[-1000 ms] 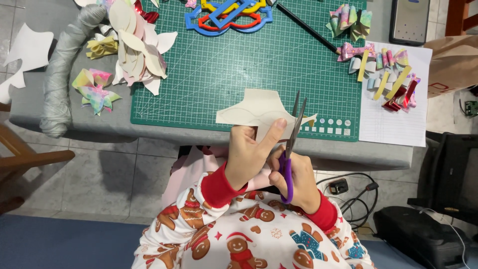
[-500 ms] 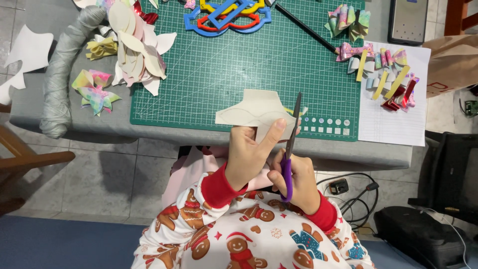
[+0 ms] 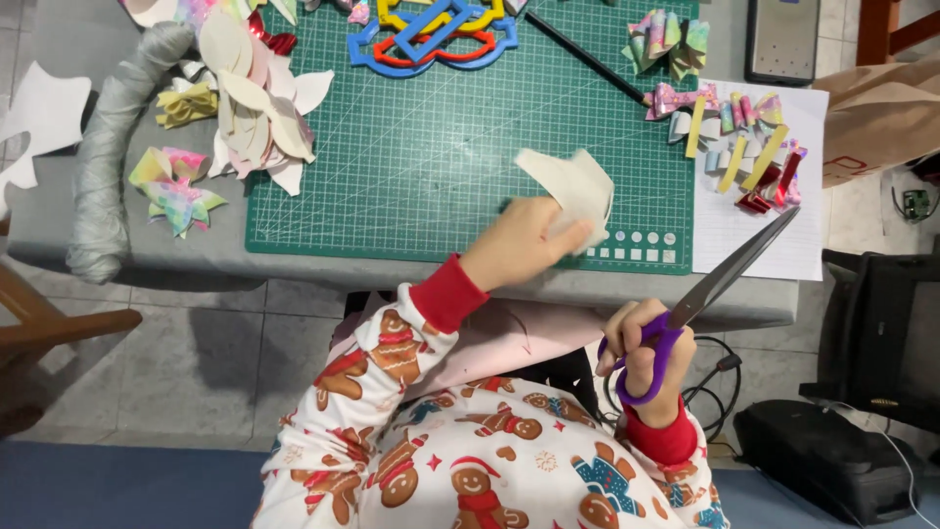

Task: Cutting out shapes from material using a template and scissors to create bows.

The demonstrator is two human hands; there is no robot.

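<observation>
- The left hand (image 3: 524, 243) pinches a cream cut-out shape (image 3: 573, 188) between thumb and fingers, holding it over the near edge of the green cutting mat (image 3: 431, 167).
- The right hand (image 3: 646, 351) is closed through the purple handles of the scissors (image 3: 707, 294), held off the table's near edge, the blades together and pointing up and away to its right.
- Risk, as I judge it: the thin shape could crease or slip from so light a pinch.
- Risk: the blade tips sit close to the white lined sheet (image 3: 759, 230) beyond the right hand; a swing could scatter the small coloured paper strips (image 3: 746, 157) lying on it.
- Far beyond the left hand lie blue, yellow and red plastic templates (image 3: 431, 34).
- Well to the left hand's left, a heap of cream cut-outs (image 3: 257, 103) and folded rainbow bows (image 3: 174, 186).
- A black pencil (image 3: 587, 57) lies slantwise beyond both hands.
</observation>
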